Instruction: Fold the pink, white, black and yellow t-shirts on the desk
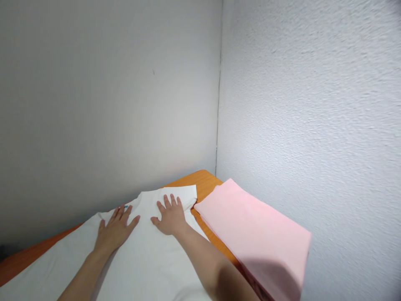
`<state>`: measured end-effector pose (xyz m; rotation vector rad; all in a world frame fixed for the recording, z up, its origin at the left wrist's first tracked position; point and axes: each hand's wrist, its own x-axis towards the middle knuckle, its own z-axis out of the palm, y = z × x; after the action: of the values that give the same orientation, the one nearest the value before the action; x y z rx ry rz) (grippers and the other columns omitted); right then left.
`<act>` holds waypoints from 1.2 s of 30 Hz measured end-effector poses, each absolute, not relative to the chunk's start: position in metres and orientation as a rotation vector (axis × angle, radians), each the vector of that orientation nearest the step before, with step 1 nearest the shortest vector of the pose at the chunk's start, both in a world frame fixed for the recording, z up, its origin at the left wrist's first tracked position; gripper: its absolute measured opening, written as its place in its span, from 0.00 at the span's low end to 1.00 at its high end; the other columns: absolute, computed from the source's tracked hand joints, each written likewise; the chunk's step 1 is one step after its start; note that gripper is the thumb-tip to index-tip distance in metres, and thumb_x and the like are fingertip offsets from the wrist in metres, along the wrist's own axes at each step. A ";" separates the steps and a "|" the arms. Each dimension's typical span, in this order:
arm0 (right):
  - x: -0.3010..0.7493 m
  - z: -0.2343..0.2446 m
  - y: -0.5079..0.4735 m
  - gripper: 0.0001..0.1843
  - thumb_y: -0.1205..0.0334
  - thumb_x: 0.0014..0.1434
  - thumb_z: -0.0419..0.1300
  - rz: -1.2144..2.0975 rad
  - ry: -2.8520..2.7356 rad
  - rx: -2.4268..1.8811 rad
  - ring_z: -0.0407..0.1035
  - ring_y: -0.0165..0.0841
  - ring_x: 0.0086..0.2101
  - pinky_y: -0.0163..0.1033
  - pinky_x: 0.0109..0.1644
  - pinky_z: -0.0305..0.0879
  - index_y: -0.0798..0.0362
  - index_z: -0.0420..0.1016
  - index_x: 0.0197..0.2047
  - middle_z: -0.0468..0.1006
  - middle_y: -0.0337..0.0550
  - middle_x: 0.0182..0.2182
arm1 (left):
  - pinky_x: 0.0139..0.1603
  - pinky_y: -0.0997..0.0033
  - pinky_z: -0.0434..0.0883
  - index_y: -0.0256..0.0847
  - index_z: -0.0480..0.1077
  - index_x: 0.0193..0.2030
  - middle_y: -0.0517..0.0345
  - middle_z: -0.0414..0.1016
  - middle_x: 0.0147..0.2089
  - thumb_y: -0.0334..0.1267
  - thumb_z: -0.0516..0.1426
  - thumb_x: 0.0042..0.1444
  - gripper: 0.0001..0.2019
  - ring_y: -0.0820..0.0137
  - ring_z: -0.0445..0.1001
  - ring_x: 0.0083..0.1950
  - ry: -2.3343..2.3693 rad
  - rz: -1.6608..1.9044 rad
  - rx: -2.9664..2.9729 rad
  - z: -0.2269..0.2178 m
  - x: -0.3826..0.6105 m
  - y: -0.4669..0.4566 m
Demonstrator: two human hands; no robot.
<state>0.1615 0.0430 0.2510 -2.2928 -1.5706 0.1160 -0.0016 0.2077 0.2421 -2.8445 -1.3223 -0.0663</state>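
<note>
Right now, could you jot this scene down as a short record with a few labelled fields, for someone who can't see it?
Left hand: flat on a white T-shirt, fingers spread
Right hand: flat on the same shirt, just below its folded-over sleeve
Beside the shirt: a folded pink cloth
Surface: orange table
Background: pale walls meeting in a corner

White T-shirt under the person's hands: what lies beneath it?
The white T-shirt lies on an orange tabletop, which shows past its edges. The left hand and right hand rest flat on top. The tabletop directly beneath the shirt is covered, so it cannot be seen.
</note>
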 end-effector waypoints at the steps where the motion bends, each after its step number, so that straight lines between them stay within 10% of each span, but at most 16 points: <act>1: 0.162 0.251 0.043 0.40 0.34 0.64 0.38 0.119 -1.575 -2.298 0.26 0.47 0.69 0.60 0.68 0.22 0.49 0.47 0.72 0.38 0.47 0.72 | 0.68 0.34 0.45 0.42 0.47 0.72 0.48 0.40 0.76 0.60 0.37 0.61 0.37 0.55 0.41 0.75 -1.323 -0.088 -2.836 0.242 -0.001 0.208; 6: 0.162 0.256 0.040 0.40 0.35 0.64 0.39 0.140 -1.598 -2.327 0.26 0.46 0.69 0.60 0.69 0.25 0.48 0.45 0.72 0.36 0.46 0.72 | 0.72 0.41 0.42 0.33 0.57 0.68 0.40 0.45 0.75 0.48 0.40 0.63 0.31 0.54 0.39 0.76 -1.027 -0.497 -2.713 0.254 -0.011 0.191; 15: 0.159 0.265 0.031 0.38 0.37 0.66 0.41 0.067 -1.607 -2.279 0.35 0.46 0.69 0.58 0.69 0.32 0.52 0.52 0.71 0.44 0.50 0.71 | 0.72 0.46 0.50 0.47 0.56 0.70 0.59 0.49 0.74 0.50 0.42 0.58 0.33 0.61 0.44 0.75 -1.416 -0.348 -2.763 0.246 -0.157 0.128; 21: 0.145 0.290 0.010 0.30 0.52 0.70 0.40 0.006 -1.670 -2.207 0.34 0.39 0.69 0.49 0.70 0.35 0.58 0.54 0.70 0.45 0.51 0.71 | 0.72 0.46 0.47 0.28 0.54 0.69 0.45 0.48 0.73 0.53 0.41 0.57 0.38 0.55 0.46 0.74 -1.581 -0.172 -2.759 0.228 -0.212 0.089; 36: 0.129 0.265 -0.146 0.37 0.41 0.69 0.35 0.153 -1.837 -2.294 0.30 0.40 0.69 0.50 0.72 0.32 0.54 0.40 0.73 0.34 0.42 0.71 | 0.74 0.50 0.44 0.28 0.53 0.70 0.46 0.47 0.74 0.54 0.39 0.57 0.39 0.58 0.45 0.74 -1.490 -0.303 -2.749 0.213 -0.217 0.085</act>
<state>0.1285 -0.1456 0.2648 -2.2944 -1.8374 0.1534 -0.2174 0.0854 0.2132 -2.7487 -1.4900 -0.3027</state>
